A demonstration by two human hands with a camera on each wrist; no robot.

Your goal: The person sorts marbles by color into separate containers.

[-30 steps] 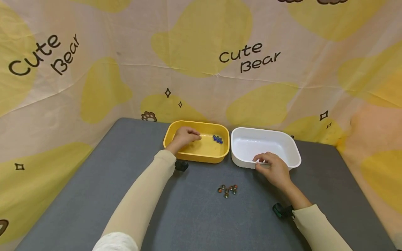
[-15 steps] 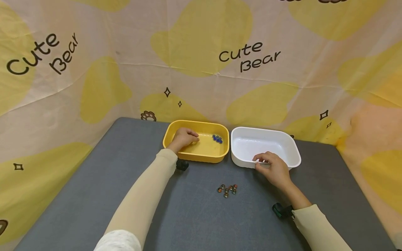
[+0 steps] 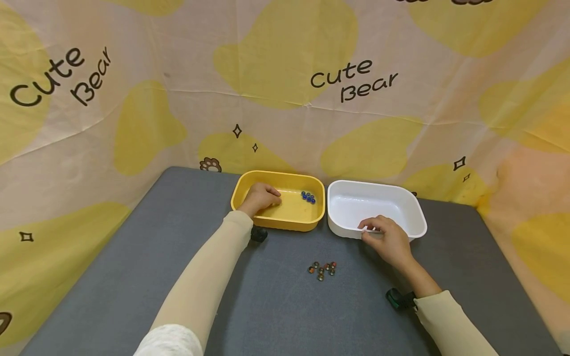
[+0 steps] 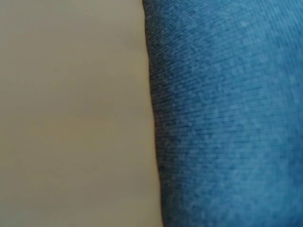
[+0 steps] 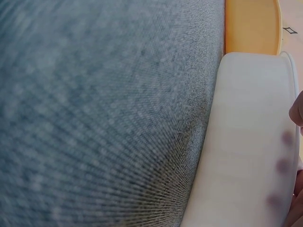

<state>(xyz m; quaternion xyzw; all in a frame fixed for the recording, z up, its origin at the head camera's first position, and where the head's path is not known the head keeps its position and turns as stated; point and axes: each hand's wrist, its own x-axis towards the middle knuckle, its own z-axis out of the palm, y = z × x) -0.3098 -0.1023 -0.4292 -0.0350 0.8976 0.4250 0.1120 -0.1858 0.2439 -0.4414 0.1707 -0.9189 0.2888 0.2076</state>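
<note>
In the head view my left hand (image 3: 261, 197) reaches over the near left rim of the yellow tub (image 3: 278, 225). Its fingers point right and down, with thumb and fingertips close together; I cannot tell whether anything is between them. Several blue marbles (image 3: 308, 197) lie clustered at the tub's right end, apart from that hand. My right hand (image 3: 388, 241) grips the near rim of the white tub (image 3: 347, 230), thumb outside and fingers inside. Three finger shadows show through the white wall (image 5: 251, 118) in the right wrist view.
Several brownish, multicoloured marbles (image 3: 321, 270) lie loose on the grey tabletop (image 3: 285, 316), in front of the tubs. The two tubs stand side by side near the patterned cloth backdrop (image 3: 285, 99). Only a sleeve (image 4: 71, 113) and tabletop fill the left wrist view.
My left hand has shifted slightly left and lower inside the yellow tub, its fingertips closer together. The right hand, tubs and marbles have stayed in place.
</note>
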